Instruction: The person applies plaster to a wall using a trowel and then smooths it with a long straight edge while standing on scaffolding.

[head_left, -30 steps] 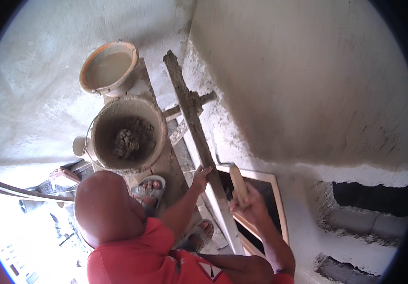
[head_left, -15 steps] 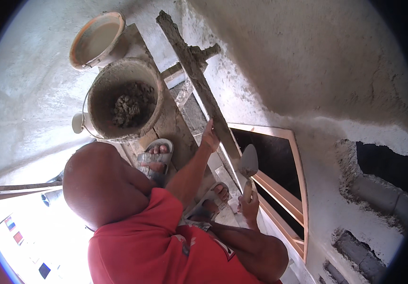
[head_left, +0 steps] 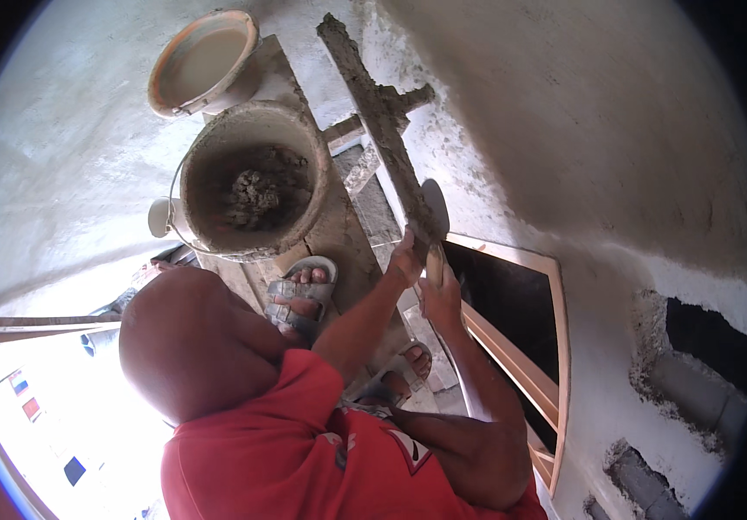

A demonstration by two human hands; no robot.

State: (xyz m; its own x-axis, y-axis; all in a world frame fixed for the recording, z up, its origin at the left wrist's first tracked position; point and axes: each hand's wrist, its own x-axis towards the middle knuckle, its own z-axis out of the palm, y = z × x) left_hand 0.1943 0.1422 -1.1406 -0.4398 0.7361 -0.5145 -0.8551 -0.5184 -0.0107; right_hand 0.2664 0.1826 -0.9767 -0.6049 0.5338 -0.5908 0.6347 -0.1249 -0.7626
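My left hand [head_left: 405, 260] grips the lower part of a long straight board [head_left: 378, 121] coated in wet grey mortar. The board slants up and away from me, alongside the wall. Close beside it, my right hand [head_left: 443, 296] is closed round the wooden handle of a trowel [head_left: 436, 208]. The trowel's blade lies along the board's right edge, just beyond my left hand; whether it touches the board I cannot tell. To the left stands a mortar-crusted bucket [head_left: 195, 160] holding a lumpy heap of mortar [head_left: 260, 192].
A second bucket [head_left: 162, 74] with murky liquid stands behind the first. Both rest on a plank platform [head_left: 339, 230], where my sandalled feet are. At right, an orange-brown frame [head_left: 555, 321] surrounds a dark opening in the plastered wall [head_left: 564, 121]. Broken holes expose blocks [head_left: 690, 381] farther right.
My right hand has moved the trowel up and away from me, from near the board's lower end to beside my left hand. My left hand stays on the board. The view has shifted slightly.
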